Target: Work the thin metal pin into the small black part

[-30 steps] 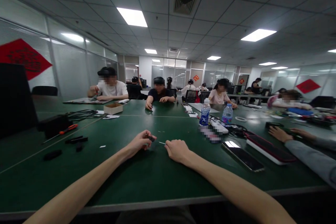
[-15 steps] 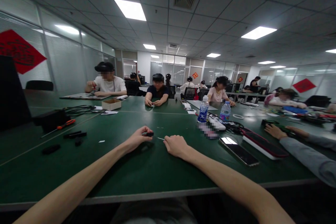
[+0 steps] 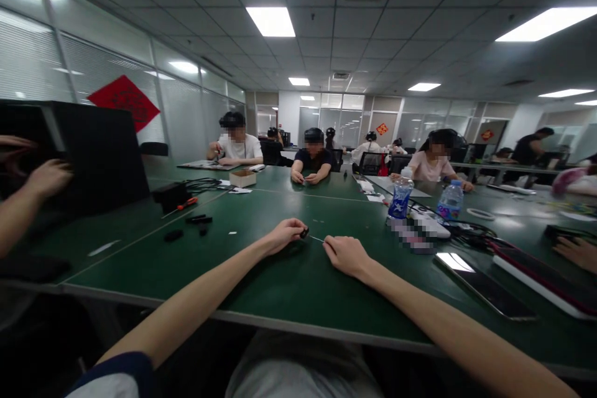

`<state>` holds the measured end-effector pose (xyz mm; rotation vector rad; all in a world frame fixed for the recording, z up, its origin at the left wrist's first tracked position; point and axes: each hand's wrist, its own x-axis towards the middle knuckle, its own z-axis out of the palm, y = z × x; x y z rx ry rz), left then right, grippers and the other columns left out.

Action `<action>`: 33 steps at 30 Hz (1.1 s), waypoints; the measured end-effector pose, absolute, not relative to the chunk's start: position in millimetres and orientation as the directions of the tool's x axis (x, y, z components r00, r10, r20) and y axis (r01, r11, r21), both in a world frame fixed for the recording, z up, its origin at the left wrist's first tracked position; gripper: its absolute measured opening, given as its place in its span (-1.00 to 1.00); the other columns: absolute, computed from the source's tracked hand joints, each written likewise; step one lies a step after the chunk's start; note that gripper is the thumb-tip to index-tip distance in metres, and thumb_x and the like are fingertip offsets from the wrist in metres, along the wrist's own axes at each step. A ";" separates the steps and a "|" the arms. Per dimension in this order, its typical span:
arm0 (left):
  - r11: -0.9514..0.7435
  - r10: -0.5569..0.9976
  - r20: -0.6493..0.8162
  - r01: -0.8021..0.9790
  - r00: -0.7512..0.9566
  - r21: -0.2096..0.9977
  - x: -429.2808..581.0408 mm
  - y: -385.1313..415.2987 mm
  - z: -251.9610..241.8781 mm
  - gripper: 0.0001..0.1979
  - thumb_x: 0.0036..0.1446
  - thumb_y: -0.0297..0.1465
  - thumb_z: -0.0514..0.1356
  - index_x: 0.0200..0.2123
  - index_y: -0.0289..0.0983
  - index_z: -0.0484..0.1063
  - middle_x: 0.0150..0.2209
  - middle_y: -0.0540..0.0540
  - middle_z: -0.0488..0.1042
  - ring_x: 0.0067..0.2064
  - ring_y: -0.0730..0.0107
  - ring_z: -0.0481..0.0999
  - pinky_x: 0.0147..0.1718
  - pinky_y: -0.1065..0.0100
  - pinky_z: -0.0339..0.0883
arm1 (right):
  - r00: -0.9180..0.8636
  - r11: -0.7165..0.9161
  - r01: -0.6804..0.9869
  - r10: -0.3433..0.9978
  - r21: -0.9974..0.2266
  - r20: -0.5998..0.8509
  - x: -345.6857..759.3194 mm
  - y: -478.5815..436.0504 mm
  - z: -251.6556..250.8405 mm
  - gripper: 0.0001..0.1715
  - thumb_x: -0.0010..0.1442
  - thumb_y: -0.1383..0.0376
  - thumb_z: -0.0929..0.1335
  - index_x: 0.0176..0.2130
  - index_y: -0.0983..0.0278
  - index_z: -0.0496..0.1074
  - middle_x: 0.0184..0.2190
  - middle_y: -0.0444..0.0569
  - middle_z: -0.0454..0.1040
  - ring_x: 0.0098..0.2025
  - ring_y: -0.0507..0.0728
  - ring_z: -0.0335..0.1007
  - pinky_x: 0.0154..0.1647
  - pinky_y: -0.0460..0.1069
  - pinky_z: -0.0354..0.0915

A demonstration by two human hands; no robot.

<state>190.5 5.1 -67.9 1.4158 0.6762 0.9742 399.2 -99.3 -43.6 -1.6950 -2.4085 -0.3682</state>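
Over the green table (image 3: 275, 305), my left hand (image 3: 283, 235) pinches a small black part (image 3: 305, 232) between thumb and fingers. My right hand (image 3: 346, 255) is closed, palm down, with a thin metal shaft (image 3: 317, 239) sticking out of it to the left. Any handle on that shaft is hidden inside my fist. The shaft's tip lies very near the black part; whether they touch I cannot tell. To the left of my hands lie several loose black pieces (image 3: 199, 219) and a small white scrap (image 3: 232, 233).
On the right are a phone (image 3: 487, 286), two bottles, the nearer one blue-labelled (image 3: 400, 199), and cables. An orange-handled screwdriver (image 3: 188, 203) and an open box (image 3: 243, 179) are farther left. Another person's hand (image 3: 49, 177) is at a black case (image 3: 97, 149); another hand (image 3: 578, 254) rests at right.
My view has turned left, bringing the black case and a person's hands into sight. The black part is tilted differently in my left hand, and the shaft's tip looks closer to it.
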 end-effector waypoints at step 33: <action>-0.104 0.786 0.229 -0.242 0.574 0.965 188.1 -0.6 -66.2 -0.62 -0.07 -0.54 0.29 -0.12 -0.31 0.37 -0.13 -0.23 0.43 -0.14 0.27 0.49 -0.11 0.27 0.34 | -0.347 0.338 0.938 0.893 0.082 0.288 397.7 -102.8 -43.4 -0.49 0.34 0.07 0.02 -0.15 0.21 0.39 -0.26 0.02 0.49 -0.24 0.14 0.41 -0.25 -0.04 0.19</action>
